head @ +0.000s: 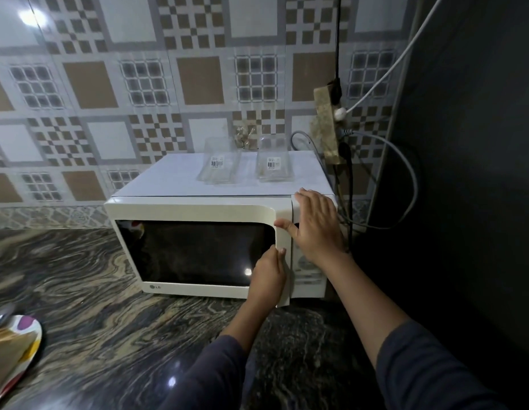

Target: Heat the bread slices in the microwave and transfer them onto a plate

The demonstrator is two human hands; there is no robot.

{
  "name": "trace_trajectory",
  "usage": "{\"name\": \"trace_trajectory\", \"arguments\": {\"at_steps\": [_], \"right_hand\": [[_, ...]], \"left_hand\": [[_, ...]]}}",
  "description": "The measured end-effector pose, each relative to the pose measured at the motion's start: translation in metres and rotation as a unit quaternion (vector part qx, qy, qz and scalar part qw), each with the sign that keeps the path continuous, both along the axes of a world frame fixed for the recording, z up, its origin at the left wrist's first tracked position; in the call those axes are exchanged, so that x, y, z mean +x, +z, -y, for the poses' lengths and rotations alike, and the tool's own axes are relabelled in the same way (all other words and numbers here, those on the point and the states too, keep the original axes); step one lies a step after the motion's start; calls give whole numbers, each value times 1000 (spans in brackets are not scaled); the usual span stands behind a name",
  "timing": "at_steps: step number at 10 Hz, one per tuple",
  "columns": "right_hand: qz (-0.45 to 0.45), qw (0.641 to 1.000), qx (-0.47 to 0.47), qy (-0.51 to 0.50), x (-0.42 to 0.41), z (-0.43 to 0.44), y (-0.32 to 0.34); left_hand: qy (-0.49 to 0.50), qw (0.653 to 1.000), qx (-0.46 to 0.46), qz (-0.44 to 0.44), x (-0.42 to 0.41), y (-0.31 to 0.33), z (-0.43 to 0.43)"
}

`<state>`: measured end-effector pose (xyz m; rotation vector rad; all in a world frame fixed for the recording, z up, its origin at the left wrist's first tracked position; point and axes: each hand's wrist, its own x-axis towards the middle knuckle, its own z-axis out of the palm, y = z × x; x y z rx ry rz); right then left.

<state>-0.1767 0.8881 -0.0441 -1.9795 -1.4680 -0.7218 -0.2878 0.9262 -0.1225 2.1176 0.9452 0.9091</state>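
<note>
A white microwave [198, 210] stands on the dark marbled counter against the tiled wall. Its door [195, 253] has a dark window and looks slightly ajar at the right edge. My left hand [267, 276] grips that right edge of the door, fingers curled round it. My right hand [313, 223] lies flat with spread fingers on the microwave's upper right corner, over the control panel. At the far left bottom, a colourful plate [26, 329] holds bread slices [7, 350], partly cut off by the frame.
Two clear plastic containers [218, 167] [273, 165] sit on top of the microwave. A power strip [328, 122] with several cables hangs on the wall to the right. A dark appliance side [464, 173] closes off the right. The counter [109, 306] spreads in front.
</note>
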Motion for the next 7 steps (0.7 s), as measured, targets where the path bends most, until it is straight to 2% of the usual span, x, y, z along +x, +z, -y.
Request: {"name": "trace_trajectory", "arguments": {"at_steps": [3,5,6,7], "right_hand": [[6,999,30,-20,-2,-4,-4],[33,997,59,-22,10,-4,-17],[-9,996,80,43,0,9,-44],[-103,989,84,62,-23,40,-105]], "left_hand": [[9,1000,-1,13,9,3,0],[-29,999,6,31,10,12,-3],[-35,999,-2,-1,-5,-9,3],[14,999,15,-43,-41,-52,3]]}}
